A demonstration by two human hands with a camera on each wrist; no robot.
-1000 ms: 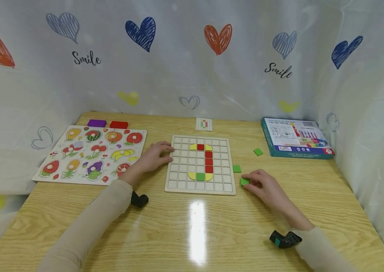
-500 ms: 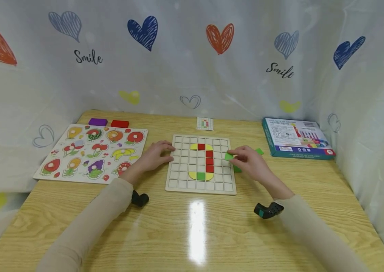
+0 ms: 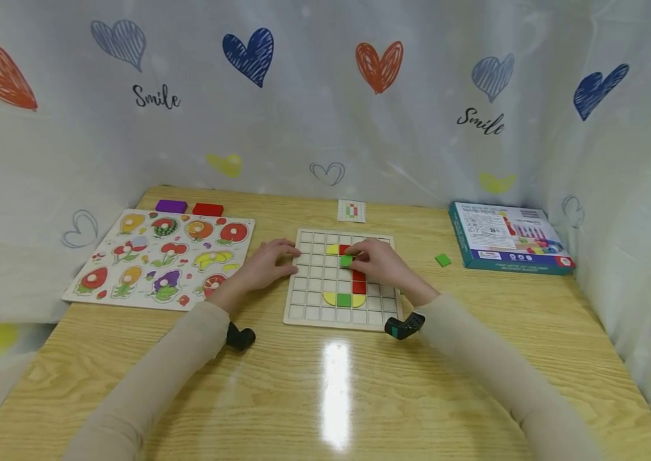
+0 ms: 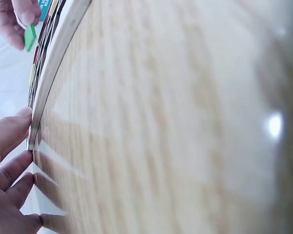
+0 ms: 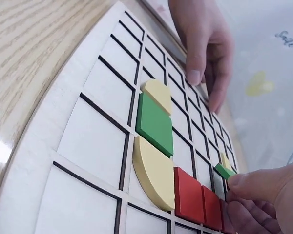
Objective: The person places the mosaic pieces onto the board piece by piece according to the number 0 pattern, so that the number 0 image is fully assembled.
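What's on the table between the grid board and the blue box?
One loose green tile on bare table, between grid board and blue box; head view shows it.

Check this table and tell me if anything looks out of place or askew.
Only one thing stands out: a small green square tile lies loose on the wooden table, apart from the white grid board and beside the teal box. The right hand pinches another green tile over the board; the left hand touches the board's edge.
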